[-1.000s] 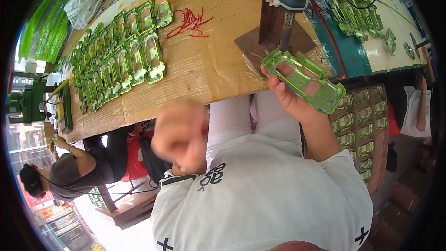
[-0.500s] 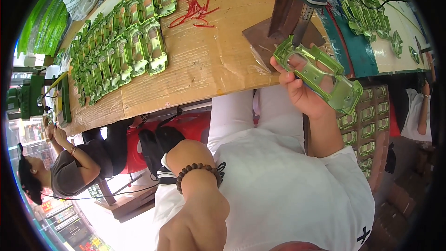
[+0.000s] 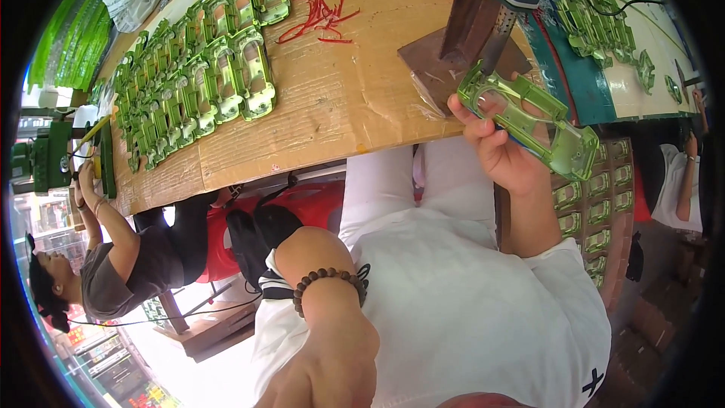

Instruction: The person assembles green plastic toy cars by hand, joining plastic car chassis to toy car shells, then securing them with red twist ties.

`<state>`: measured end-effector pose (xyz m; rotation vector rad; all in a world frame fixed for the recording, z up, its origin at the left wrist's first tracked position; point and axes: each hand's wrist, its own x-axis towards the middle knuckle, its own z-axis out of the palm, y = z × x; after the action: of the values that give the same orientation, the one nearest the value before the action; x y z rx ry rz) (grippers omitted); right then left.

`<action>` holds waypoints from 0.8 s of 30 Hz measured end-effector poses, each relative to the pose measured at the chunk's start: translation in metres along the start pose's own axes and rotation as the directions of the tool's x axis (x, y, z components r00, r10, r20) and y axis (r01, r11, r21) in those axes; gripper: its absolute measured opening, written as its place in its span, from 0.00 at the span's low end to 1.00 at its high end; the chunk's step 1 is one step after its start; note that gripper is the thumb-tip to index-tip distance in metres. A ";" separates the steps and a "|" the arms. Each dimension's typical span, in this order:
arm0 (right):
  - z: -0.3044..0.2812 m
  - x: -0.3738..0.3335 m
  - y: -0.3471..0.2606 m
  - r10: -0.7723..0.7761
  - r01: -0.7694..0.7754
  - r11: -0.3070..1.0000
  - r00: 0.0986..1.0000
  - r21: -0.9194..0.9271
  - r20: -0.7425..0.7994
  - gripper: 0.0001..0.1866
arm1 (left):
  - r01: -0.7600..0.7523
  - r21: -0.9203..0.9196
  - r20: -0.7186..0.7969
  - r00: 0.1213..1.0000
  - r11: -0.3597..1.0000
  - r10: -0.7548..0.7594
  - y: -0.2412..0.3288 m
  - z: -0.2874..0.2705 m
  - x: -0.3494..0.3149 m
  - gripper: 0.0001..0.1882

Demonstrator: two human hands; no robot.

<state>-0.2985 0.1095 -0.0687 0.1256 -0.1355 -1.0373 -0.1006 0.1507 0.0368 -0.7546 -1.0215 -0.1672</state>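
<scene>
My right hand grips a green plastic toy-car body shell with clear window parts, fingers under its near side. The shell is held tilted just past the table's front edge. Its far end is right beneath the tip of a hot iron with a perforated metal barrel and dark handle, fixed to a brown metal stand. Whether the tip touches the shell I cannot tell. My left hand, below a brown bead bracelet, is close to my chest at the lower edge, its fingers out of view.
Several rows of green car shells lie on the cardboard-covered table, beside red strips. More shells lie at far right, others in a brown tray below. A co-worker works at a green machine on the left.
My right hand and the car shell have shifted slightly right in the picture, and the shell has tilted a little. The co-worker's arms have moved up toward the machine.
</scene>
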 end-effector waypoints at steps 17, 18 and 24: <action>-0.003 0.000 -0.009 -0.269 0.252 0.948 0.961 -0.195 -0.062 0.25 | 0.816 0.520 -0.466 0.024 -0.252 -0.884 -0.005 -0.112 -0.094 0.03; -0.005 -0.002 -0.011 -0.271 0.255 0.948 0.960 -0.193 -0.064 0.25 | 0.816 0.519 -0.466 0.020 -0.255 -0.885 -0.006 -0.112 -0.095 0.03; -0.008 -0.004 -0.017 -0.265 0.273 0.935 0.962 -0.225 0.067 0.28 | 0.866 0.477 -0.439 0.090 -0.148 -0.894 -0.006 -0.115 -0.096 0.03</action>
<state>-0.3140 0.1048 -0.0793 -0.0905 -0.0277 -1.3218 -0.0733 0.0522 -0.0732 0.8561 -1.3805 -0.9815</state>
